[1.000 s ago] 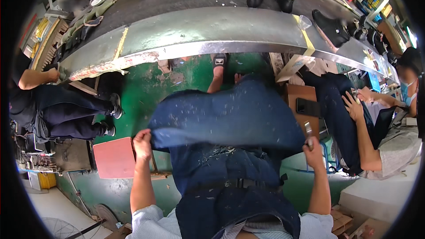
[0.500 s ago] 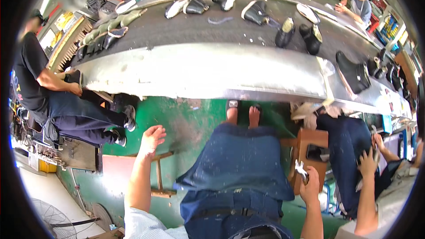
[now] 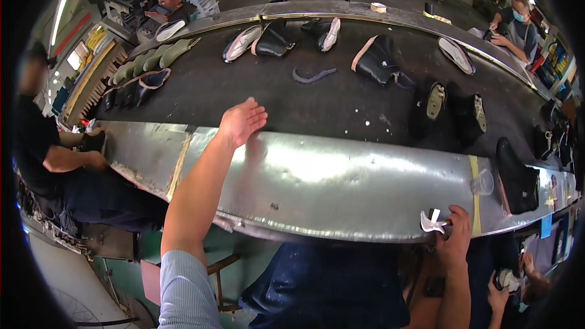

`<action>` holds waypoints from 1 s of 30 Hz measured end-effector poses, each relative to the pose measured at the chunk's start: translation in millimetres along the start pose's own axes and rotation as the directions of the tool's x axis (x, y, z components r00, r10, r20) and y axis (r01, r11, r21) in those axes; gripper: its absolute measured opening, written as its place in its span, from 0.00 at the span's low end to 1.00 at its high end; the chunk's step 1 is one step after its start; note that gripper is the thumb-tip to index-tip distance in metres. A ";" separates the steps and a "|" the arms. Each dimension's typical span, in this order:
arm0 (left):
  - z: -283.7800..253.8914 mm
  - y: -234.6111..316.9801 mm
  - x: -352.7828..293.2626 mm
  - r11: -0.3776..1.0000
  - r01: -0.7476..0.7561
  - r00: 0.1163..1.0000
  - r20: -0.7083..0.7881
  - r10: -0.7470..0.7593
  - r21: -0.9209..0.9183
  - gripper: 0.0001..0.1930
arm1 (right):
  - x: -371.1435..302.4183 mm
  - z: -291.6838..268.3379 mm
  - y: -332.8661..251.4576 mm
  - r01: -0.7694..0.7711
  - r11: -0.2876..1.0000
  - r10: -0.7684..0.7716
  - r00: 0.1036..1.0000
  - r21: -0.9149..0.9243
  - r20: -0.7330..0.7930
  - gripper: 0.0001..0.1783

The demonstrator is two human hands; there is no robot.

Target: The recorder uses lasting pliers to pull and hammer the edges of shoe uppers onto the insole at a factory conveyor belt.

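Note:
My left hand [image 3: 244, 122] reaches out over the near edge of the dark conveyor belt [image 3: 304, 106], fingers stretched and nothing in it. Close to the front of the metal ledge [image 3: 341, 176], my right hand [image 3: 454, 234] is closed around shoemaker's lasting pliers [image 3: 433, 223] with a silver head. Ahead of my left hand lie a curved grey strip [image 3: 314, 76] and a black boot [image 3: 272, 39]. Another black boot [image 3: 378, 61] with a pink sole edge lies farther right. Two dark boots [image 3: 466, 113] are on the belt beyond my right hand.
A black boot [image 3: 517, 176] and a clear plastic cup [image 3: 483, 183] are on the ledge at right. Co-workers sit at left [image 3: 42, 140] and across the belt [image 3: 515, 30]; another's hands [image 3: 498, 292] show at lower right. A tape roll [image 3: 378, 8] sits on the far rail.
My left hand has moved forward from beside my lap to over the belt. My right hand has come up to the ledge with the pliers. The view has tilted up, and the belt looks closer.

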State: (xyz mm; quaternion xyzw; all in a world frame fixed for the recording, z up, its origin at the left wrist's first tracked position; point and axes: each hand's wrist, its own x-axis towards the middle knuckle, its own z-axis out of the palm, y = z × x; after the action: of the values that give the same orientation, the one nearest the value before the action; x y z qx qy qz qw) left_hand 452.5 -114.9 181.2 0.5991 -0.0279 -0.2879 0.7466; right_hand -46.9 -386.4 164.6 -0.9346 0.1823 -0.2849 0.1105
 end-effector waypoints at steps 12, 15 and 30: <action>54.5 32.9 294.5 0.992 -0.118 0.925 -0.369 0.096 -0.037 0.34 | 17.3 1.7 17.0 -0.022 1.000 0.020 0.990 0.012 0.139 0.18; 77.1 42.3 312.6 0.966 0.070 0.868 -0.492 0.064 0.250 0.33 | 27.7 3.3 10.8 -0.024 0.999 0.020 0.985 0.021 0.173 0.15; 52.5 46.8 118.8 0.940 -0.147 0.987 -0.105 0.120 -0.309 0.18 | 26.0 17.4 -8.0 -0.134 0.990 0.127 0.983 0.041 0.133 0.22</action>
State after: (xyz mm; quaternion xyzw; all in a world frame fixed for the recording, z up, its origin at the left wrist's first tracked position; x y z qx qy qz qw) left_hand 549.7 -210.6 202.6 0.4806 0.0097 -0.2117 0.8510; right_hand -14.6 -387.8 165.8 -0.9342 0.2285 -0.2198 0.1638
